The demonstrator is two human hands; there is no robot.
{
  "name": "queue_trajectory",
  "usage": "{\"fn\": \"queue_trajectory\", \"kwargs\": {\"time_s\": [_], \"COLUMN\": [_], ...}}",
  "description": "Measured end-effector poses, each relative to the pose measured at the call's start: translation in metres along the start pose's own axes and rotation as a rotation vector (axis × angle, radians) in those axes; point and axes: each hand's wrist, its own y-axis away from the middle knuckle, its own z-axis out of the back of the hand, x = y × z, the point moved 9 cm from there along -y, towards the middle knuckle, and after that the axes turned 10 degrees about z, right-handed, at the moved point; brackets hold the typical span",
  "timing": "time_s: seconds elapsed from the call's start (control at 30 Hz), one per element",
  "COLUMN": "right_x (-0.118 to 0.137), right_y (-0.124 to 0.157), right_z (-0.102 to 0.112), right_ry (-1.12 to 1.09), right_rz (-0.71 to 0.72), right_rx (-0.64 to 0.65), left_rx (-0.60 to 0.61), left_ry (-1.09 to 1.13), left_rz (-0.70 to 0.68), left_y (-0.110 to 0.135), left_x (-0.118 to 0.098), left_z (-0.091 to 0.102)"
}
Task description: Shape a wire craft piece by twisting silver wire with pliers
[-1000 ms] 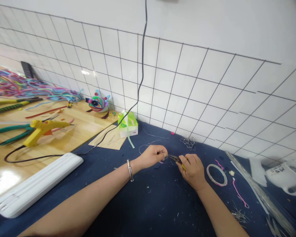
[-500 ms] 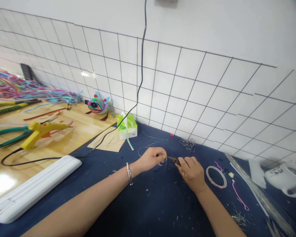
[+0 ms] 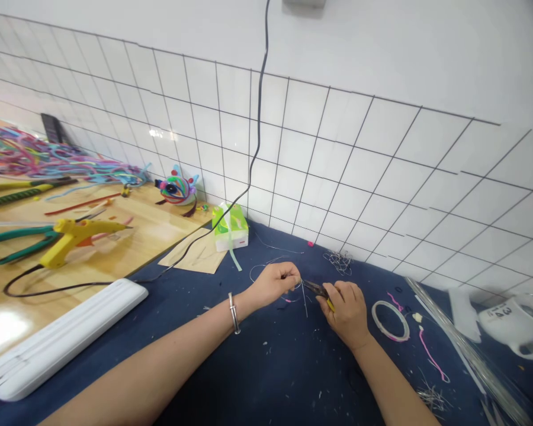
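My left hand [image 3: 276, 280], with a silver bangle on its wrist, pinches a thin wire [image 3: 305, 300] whose end hangs below the fingertips. A curved length of the same kind of wire shows to the left of that hand. My right hand [image 3: 347, 310] is closed around pliers [image 3: 315, 289] with yellow on the handle. The tips of the pliers meet the wire right beside my left fingertips. Most of the handles are hidden in my palm.
A tape roll [image 3: 390, 321], pink cords and a bundle of long wires [image 3: 462, 340] lie to the right. Tangled wire [image 3: 339, 261] sits near the tiled wall. At left are a yellow glue gun [image 3: 73, 238], a white power strip [image 3: 66, 337] and a tissue pack [image 3: 231, 228].
The wire's free end now hangs longer and clearer below my left fingertips. The pliers have turned slightly in my right hand, showing more yellow handle. Both hands stay nearly in place.
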Motion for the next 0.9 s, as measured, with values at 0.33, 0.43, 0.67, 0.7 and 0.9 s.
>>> {"fn": "queue_trajectory", "kwargs": {"time_s": [0.33,0.43,0.67,0.7,0.9], "right_x": [0.002,0.002,-0.005,-0.005,-0.005], "right_y": [0.001,0.000,-0.001,-0.001,0.000], "right_z": [0.002,0.001,-0.005,-0.005,-0.007], "right_ry": [0.005,-0.028,-0.144,-0.150,-0.163], "right_rz": [0.008,0.007,-0.062,-0.067,-0.057], "right_rx": [-0.019,-0.018,-0.026,-0.031,-0.016], "left_rx": [-0.025,0.000,0.032,0.030,-0.012], "left_ry": [0.004,0.008,-0.038,-0.059,-0.153], "left_rz": [-0.002,0.010,-0.037,-0.045,-0.083], "left_y": [-0.002,-0.002,0.002,0.002,0.003], "left_x": [0.003,0.003,-0.006,-0.008,-0.013], "left_z": [0.002,-0.003,-0.009,-0.009,-0.007]}}
